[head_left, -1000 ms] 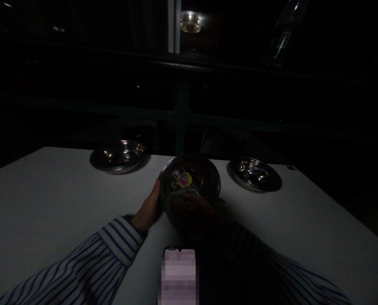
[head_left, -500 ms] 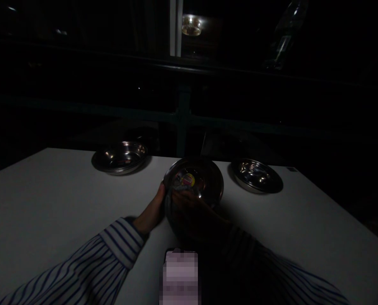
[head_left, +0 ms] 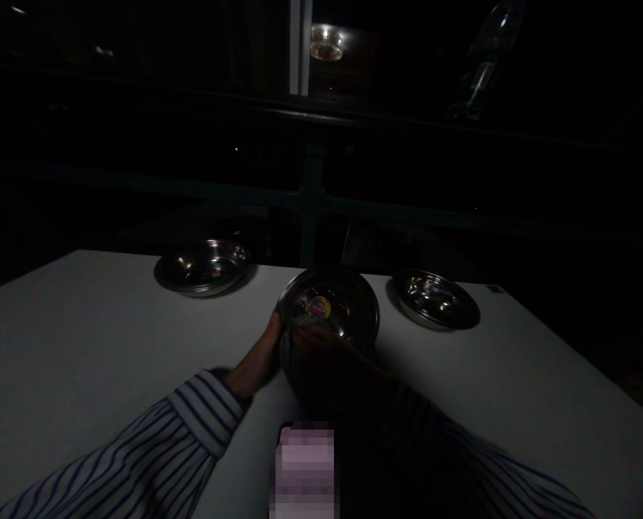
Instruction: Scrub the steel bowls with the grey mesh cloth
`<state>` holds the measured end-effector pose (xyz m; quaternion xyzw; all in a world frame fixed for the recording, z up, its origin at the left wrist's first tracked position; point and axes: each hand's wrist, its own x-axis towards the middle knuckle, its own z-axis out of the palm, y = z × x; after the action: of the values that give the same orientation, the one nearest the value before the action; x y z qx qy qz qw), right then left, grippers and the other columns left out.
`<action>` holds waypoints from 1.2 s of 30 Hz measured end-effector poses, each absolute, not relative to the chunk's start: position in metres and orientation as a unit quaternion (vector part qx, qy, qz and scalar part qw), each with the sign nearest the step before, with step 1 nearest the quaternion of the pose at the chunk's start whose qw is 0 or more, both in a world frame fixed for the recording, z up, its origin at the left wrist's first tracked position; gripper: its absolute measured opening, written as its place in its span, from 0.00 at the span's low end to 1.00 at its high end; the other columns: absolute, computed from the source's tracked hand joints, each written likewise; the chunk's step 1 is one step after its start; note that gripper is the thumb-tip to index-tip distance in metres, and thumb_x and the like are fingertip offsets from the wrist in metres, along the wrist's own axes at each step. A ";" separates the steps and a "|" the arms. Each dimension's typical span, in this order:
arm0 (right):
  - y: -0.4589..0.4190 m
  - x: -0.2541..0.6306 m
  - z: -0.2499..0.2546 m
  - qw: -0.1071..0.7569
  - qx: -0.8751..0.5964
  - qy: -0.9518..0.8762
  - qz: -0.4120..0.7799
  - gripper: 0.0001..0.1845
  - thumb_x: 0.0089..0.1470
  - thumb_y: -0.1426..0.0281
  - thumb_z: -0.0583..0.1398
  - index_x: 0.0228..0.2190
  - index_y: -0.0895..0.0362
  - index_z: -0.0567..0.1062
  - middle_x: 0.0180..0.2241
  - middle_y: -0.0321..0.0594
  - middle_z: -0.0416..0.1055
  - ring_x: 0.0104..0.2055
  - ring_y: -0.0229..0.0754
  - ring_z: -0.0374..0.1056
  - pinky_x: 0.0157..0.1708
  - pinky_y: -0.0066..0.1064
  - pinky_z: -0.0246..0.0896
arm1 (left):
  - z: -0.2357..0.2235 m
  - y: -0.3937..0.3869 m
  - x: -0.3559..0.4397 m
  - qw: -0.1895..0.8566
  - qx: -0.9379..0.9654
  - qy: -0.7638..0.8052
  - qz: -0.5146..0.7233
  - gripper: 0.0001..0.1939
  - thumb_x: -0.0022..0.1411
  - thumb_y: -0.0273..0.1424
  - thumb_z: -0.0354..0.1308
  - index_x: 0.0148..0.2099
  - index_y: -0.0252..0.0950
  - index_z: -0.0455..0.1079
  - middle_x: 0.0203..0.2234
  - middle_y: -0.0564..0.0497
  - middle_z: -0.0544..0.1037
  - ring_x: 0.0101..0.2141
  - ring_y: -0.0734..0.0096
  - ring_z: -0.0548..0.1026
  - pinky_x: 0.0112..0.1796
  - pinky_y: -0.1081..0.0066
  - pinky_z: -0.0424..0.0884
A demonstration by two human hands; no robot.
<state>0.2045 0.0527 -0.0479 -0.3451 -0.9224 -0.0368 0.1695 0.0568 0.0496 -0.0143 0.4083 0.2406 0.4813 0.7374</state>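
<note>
Your left hand [head_left: 255, 364] grips the bowl [head_left: 357, 303] (far fingers hidden); your right hand [head_left: 335, 357], fingers together, seemingly wipes, clutching cloth [head_left: 287, 352]. Further strokes need steadiness.

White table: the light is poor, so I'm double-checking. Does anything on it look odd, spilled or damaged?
No spill or damage shows on the table or three metal dishes, though the dark could hide some. The one oddity is the phone at the bottom: its screen appears as coarse blocks.

We wear L sleeve [head_left: 132, 461], pale w/ dk blue stripes | its cuff [head_left: 207, 407] striped crosswise | our R sleeve [head_left: 502, 465] striped too, partly shadowed
</note>
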 end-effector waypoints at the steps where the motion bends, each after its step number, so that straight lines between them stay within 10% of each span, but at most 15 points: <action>1: 0.050 0.206 -0.044 0.168 -0.346 -0.923 -0.036 0.25 0.56 0.67 0.52 0.55 0.59 0.58 0.54 0.48 0.61 0.52 0.48 0.60 0.42 0.42 0.66 | -0.014 0.049 0.057 0.738 0.410 0.239 0.480 0.32 0.55 0.52 0.48 0.57 0.39 0.63 0.51 0.47 0.71 0.58 0.57 0.57 0.58 0.58 0.47; 22: 0.010 0.227 0.021 0.054 -0.393 -0.918 0.003 0.12 0.55 0.68 0.53 0.41 0.59 0.69 0.41 0.43 0.71 0.45 0.47 0.64 0.41 0.41 0.58 | -0.006 0.047 0.055 0.728 0.368 0.315 0.485 0.29 0.55 0.52 0.48 0.48 0.37 0.71 0.42 0.48 0.78 0.53 0.57 0.65 0.55 0.60 0.54; 31: 0.010 0.234 0.026 0.050 -0.395 -0.917 0.005 0.12 0.53 0.66 0.55 0.36 0.60 0.71 0.37 0.47 0.72 0.42 0.46 0.65 0.40 0.37 0.58 | 0.004 0.045 0.050 0.740 0.302 0.350 0.489 0.15 0.60 0.35 0.49 0.31 0.35 0.74 0.20 0.53 0.78 0.24 0.71 0.75 0.27 0.74 0.69; 36: 0.009 0.235 0.026 0.069 -0.394 -0.917 0.001 0.11 0.54 0.67 0.55 0.37 0.59 0.71 0.38 0.46 0.72 0.42 0.45 0.65 0.40 0.36 0.59 | 0.006 0.043 0.051 0.732 0.329 0.341 0.490 0.15 0.59 0.39 0.52 0.44 0.39 0.72 0.35 0.51 0.79 0.35 0.68 0.75 0.34 0.71 0.71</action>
<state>0.2347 0.0090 0.0265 -0.3937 -0.9166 0.0008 0.0692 0.0514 0.0431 0.0059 0.3291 0.3410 0.4902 0.7316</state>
